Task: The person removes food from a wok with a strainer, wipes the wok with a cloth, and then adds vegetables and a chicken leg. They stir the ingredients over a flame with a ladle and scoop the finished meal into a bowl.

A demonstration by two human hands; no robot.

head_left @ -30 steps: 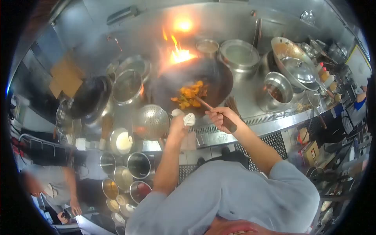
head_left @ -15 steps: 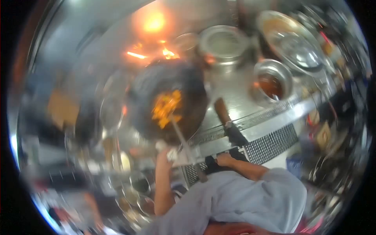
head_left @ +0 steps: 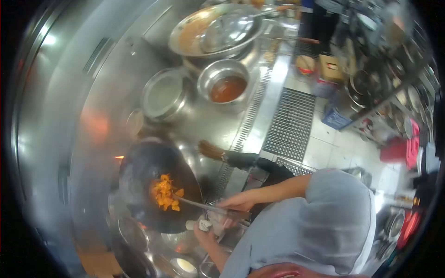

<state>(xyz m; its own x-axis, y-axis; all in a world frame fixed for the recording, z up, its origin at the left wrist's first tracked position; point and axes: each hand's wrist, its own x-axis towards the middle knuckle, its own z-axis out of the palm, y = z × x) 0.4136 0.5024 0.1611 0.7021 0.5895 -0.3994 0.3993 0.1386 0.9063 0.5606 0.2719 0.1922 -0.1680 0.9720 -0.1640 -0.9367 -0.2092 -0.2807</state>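
A dark wok [head_left: 153, 157] sits on the stove with orange-yellow pieces of food [head_left: 163, 191] in it. A long-handled wok utensil [head_left: 199, 204] rests in the wok. Its head is buried in the food, so ladle or spatula cannot be told. Its wooden end points toward my body. My right hand [head_left: 238, 200] is at this handle, fingers bent over it, partly blurred. Close by the wok's near rim, my left hand [head_left: 204, 234] is closed on a white cloth [head_left: 204, 225]. The wok's own grip is hidden there.
Beyond the wok stand a metal pot of reddish liquid [head_left: 228, 88], a lidded-looking round pot [head_left: 163, 95] and a wide basin with a strainer [head_left: 185, 34]. A brush [head_left: 211, 149] lies at the stove's edge. Shelving with cookware [head_left: 389, 99] lines the right side.
My view has turned to the right. My right hand has come from the stove's front edge to the utensil's handle. My left hand stays at the wok's rim with the cloth.
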